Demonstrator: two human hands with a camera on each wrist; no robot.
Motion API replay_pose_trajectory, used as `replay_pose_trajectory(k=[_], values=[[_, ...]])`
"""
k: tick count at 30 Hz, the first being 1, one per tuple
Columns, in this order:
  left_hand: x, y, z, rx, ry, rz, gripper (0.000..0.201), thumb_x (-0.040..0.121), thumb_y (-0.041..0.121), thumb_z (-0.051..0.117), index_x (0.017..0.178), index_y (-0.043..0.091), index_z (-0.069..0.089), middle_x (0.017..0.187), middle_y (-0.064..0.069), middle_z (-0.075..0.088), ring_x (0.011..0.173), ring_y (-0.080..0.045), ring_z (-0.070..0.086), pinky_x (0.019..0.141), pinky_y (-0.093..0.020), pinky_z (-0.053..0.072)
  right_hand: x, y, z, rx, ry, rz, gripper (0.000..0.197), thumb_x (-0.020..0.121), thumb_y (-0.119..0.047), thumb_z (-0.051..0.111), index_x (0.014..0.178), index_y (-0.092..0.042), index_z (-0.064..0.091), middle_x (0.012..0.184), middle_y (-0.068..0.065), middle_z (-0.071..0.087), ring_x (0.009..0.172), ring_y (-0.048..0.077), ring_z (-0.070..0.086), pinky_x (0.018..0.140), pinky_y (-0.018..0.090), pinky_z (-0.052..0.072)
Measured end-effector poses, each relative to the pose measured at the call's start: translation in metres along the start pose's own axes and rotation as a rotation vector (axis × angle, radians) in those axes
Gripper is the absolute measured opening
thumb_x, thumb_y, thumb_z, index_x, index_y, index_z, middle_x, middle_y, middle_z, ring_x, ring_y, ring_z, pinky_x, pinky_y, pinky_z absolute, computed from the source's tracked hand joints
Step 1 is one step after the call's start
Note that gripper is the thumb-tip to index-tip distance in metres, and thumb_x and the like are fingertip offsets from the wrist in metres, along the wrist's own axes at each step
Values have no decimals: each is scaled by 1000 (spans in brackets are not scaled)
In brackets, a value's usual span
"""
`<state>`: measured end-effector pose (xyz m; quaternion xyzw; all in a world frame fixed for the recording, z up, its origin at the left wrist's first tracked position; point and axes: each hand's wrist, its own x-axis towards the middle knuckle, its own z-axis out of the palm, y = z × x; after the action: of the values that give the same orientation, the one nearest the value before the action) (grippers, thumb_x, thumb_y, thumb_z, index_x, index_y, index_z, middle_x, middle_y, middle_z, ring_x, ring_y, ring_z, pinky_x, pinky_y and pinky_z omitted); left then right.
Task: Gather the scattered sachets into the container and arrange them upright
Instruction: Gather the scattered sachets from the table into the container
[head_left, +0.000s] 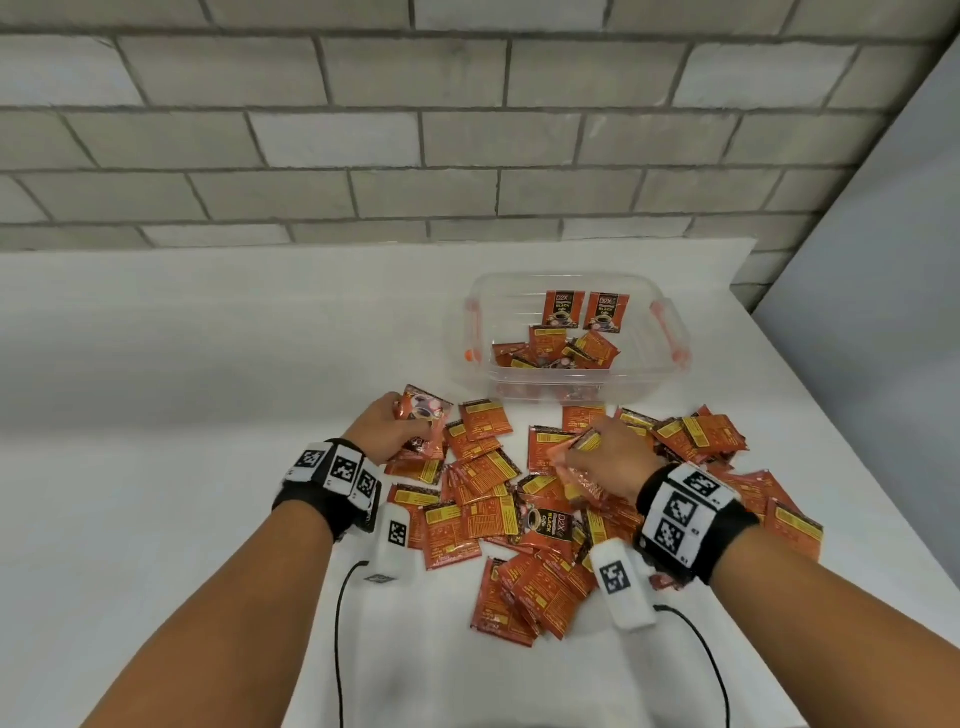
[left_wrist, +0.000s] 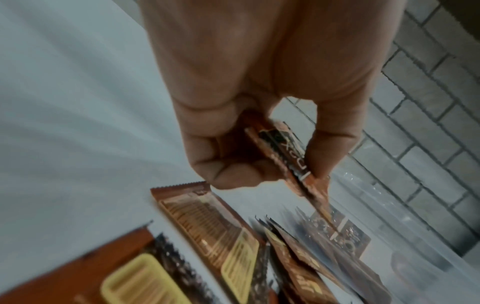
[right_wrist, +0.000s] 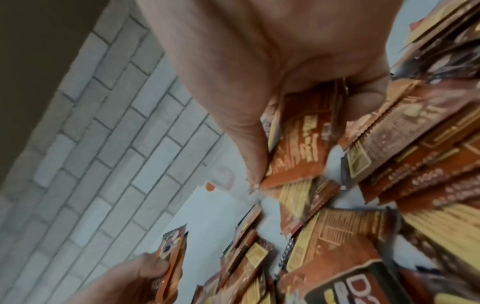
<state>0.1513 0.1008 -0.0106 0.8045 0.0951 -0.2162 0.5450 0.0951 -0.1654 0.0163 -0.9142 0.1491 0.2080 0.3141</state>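
Several orange-brown coffee sachets lie scattered over the white table, most with the yellow printed back up. My left hand grips a few sachets at the pile's left edge; the left wrist view shows them pinched edge-on between thumb and fingers. My right hand grips a bunch of sachets in the middle of the pile, seen close as sachets under the thumb. The clear plastic container stands beyond the pile; two sachets stand upright at its back wall, others lie loose inside.
A grey brick wall runs behind the table. The table's right edge slants past the container and pile, with a grey wall beyond. Orange latches stick out at the container's sides. Cables trail from both wrist bands towards me.
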Motion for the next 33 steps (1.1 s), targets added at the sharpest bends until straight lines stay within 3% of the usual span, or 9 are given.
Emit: replay_pose_trajectory(k=[2,4,7,10,13,17,26,29,33], values=[[-4,7,6,24,-14,1,40,62,13,81,90,17,54,83,-5,70,81,-29,66,78,-40,56,9,-5,0,-22,4,65,83,87,-48,62,147,-6,23,151,12,33,135,28,37,104,34,35],[-3,16,17,82,-40,11,29,71,3,77,83,16,54,74,1,66,77,-25,63,70,-28,55,15,-13,4,-78,-1,128,78,88,-48,60,143,-1,31,131,13,53,115,25,54,95,32,43],[12,27,35,257,-59,-16,45,68,26,83,100,11,56,96,-5,65,82,-20,61,66,-28,51,23,-21,12,-108,-3,143,47,87,-40,63,110,1,58,100,11,64,91,22,63,65,25,47],[25,38,49,387,-31,-68,45,70,34,80,96,5,57,91,-7,62,72,-17,55,51,-24,39,31,-20,20,-141,10,140,30,81,-36,69,82,-7,59,74,4,59,75,21,63,48,23,40],[32,46,61,454,-25,-89,49,71,30,80,102,2,55,95,-6,60,82,-19,58,62,-24,44,31,-24,26,-284,27,141,40,78,-42,70,96,-8,62,88,4,66,86,22,66,64,27,51],[37,50,75,566,-22,-68,74,62,35,85,121,3,52,119,-8,62,105,-25,60,79,-29,50,33,-23,34,-389,90,104,60,82,-45,65,123,-5,47,125,11,56,115,29,53,96,37,46],[41,49,78,709,55,-109,84,74,41,77,136,4,35,135,-15,42,127,-31,42,106,-36,36,34,-21,30,-174,39,94,60,78,-25,73,127,-6,42,115,11,62,99,27,63,67,28,47],[40,43,73,718,92,-106,84,66,41,83,133,11,40,131,-15,37,117,-31,48,101,-38,42,32,-15,25,-112,28,62,67,78,-25,74,132,-6,38,119,11,60,102,26,61,70,27,48],[39,34,59,663,80,-31,66,71,37,80,123,9,51,121,-9,56,111,-26,55,92,-31,44,26,-11,18,-27,18,37,78,82,-26,72,142,-4,28,137,13,49,123,28,50,90,27,44]])
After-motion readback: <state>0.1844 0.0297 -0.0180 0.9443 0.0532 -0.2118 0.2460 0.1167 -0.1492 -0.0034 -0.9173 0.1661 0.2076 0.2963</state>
